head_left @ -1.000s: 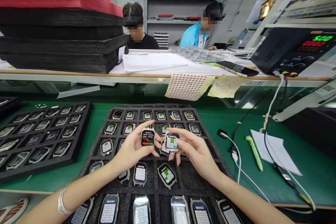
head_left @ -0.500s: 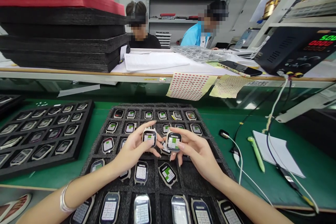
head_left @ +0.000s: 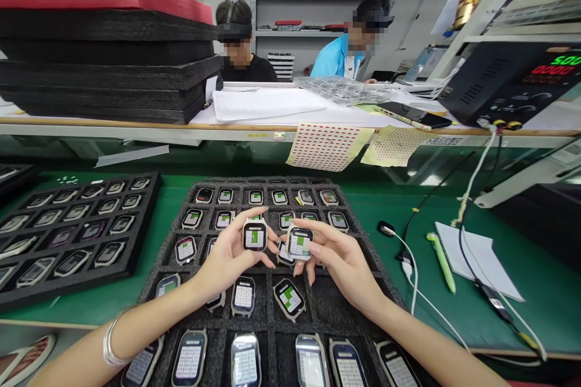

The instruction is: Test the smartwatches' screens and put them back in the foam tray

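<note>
My left hand [head_left: 233,251] holds a smartwatch case [head_left: 255,235] by its edges, the lit screen with white and green tiles facing me. In my right hand [head_left: 333,251] is a second smartwatch case [head_left: 299,243], its screen also lit with green and white tiles; the thumb rests at its right edge. Both hands hover over a black foam tray [head_left: 333,302] whose compartments hold several more strapless watch cases. Just below my hands, one watch [head_left: 289,299] lies tilted in its compartment, and another watch [head_left: 244,296] shows mostly white tiles.
Another foam tray of watches [head_left: 77,227] lies on the left. A green pen [head_left: 441,263], white paper [head_left: 476,260] and cables [head_left: 415,290] are at right. Above runs a shelf with stacked black foam [head_left: 104,66], a phone [head_left: 411,115] and a power supply [head_left: 503,84]. Two people sit beyond.
My left thumb has moved down off the watch screen, leaving it uncovered. That watch has shifted slightly left and up. My right hand has barely moved with its watch.
</note>
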Available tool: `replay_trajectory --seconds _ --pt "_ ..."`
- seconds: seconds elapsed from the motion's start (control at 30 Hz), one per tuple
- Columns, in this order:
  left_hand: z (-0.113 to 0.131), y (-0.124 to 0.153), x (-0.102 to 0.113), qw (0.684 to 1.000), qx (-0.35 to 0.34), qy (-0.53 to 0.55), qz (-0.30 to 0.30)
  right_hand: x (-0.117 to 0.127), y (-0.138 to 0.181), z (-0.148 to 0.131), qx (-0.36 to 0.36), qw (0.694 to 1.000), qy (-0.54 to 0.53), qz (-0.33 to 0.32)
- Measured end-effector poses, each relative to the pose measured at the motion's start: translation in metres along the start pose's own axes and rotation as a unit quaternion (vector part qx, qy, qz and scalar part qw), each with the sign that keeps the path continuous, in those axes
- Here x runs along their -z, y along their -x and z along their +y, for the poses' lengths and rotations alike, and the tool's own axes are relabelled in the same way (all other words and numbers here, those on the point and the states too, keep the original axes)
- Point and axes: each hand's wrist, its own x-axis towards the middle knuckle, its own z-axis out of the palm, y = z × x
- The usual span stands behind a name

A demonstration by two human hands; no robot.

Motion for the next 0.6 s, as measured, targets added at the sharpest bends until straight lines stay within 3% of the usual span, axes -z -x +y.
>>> replay_trajectory --seconds 0.17,0.33,0.5,0.6 --pt "-0.0015 0.0 -0.0011 1.0 -0.002 -0.013 0.007 -0.0019 0.0002 -0.0025 -0.01 0.999 0.043 0.02" --pt "-0.0024 -0.0018 -0.0005 0.999 0.011 -0.041 0.022 0.0027 0.0 0.0001 -0.011 0.999 0.031 -0.027" --pt "-0.0032 -0.0002 0.0019 1.0 0.006 0.014 0.007 0.003 0.0016 0.0 -0.015 0.998 -0.027 -0.061" --pt "-0.0033 0.0013 0.0007 1.0 0.006 0.027 -0.005 -0.0002 0.0032 -0.0025 -0.022 0.998 -0.012 -0.048"
